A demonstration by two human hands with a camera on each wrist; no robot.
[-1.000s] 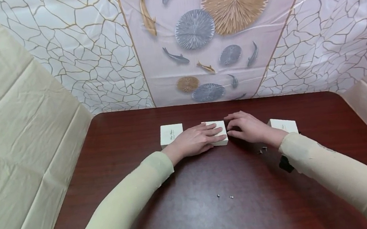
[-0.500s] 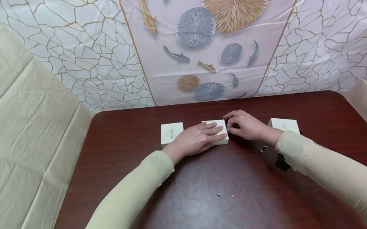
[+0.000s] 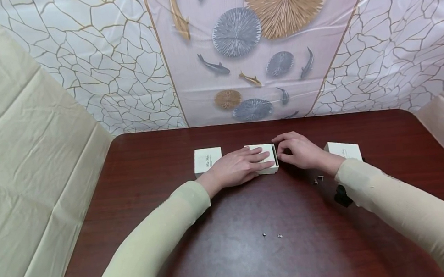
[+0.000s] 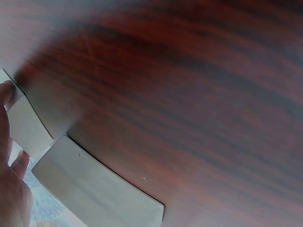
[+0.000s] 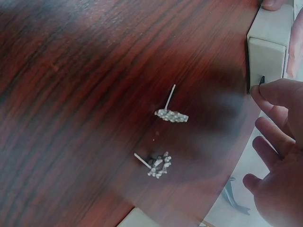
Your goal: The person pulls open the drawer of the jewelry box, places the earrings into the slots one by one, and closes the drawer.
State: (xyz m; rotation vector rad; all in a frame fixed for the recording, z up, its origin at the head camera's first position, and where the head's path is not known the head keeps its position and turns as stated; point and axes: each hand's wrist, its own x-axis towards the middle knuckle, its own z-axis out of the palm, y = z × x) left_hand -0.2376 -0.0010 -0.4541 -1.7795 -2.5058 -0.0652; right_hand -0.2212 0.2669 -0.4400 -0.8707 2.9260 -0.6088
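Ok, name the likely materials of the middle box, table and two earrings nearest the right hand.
Middle box: probably card, matte cream; flat faces, crisp edges.
Table: wood or wood-look laminate, satiny; streaked reddish-brown grain and a soft reflection.
Earrings: likely metal, silvery, judging by the slim pale posts; the knobbly heads may hold stones, unclear.

Your middle box (image 3: 268,170) is off-white with a black tab (image 5: 262,80) showing at its end. Your left box (image 3: 203,159) is also off-white, bearing dark lettering. You have a dark reddish-brown table (image 3: 237,266) with darker wood grain, and silvery-white studs (image 5: 171,116). Your sleeves (image 3: 147,244) are pale cream. You face a pale pink panel (image 3: 202,113) printed with gold and grey discs and fish, beside white cloth (image 3: 105,69) veined in gold.
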